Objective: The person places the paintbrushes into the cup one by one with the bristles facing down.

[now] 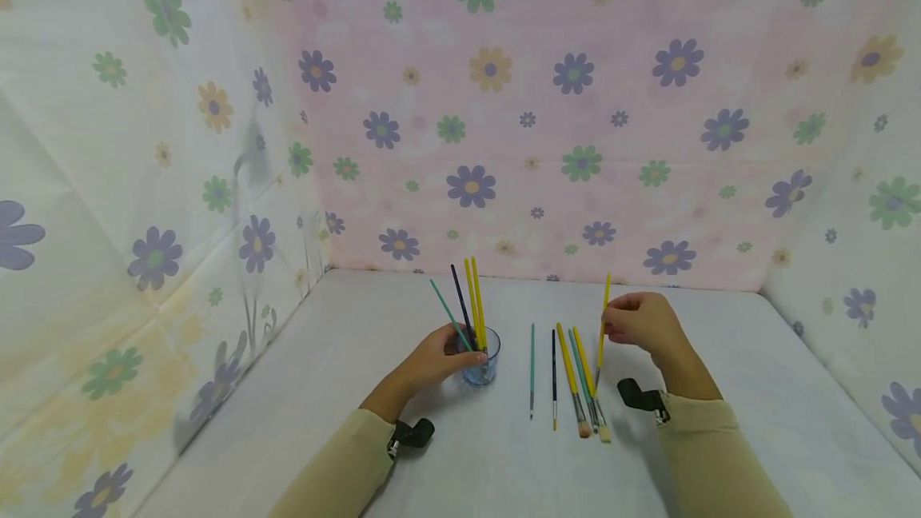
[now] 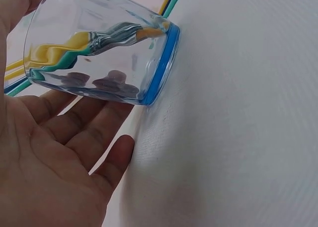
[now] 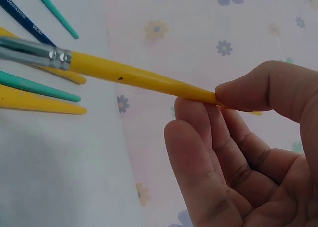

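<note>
My left hand (image 1: 434, 360) holds a clear glass (image 1: 478, 376) with a blue base, its thumb and fingers around the side. Several paintbrushes (image 1: 472, 294) stand in the glass, with yellow, dark blue and green handles leaning left. In the left wrist view, bristles and metal collars show through the glass wall (image 2: 114, 63). A yellow paintbrush (image 3: 134, 79) is pinched near its handle end between thumb and fingertips of my right hand (image 1: 647, 332). It is held steeply, bristle end down, beside a row of brushes lying on the table.
Lying between the hands are a green paintbrush (image 1: 532, 366), a dark blue paintbrush (image 1: 554, 366) and a closer group of yellow brushes (image 1: 567, 358) with a teal brush (image 1: 580, 370). Flower-patterned cloth (image 1: 532, 142) rises behind and beside the white table (image 1: 504, 470).
</note>
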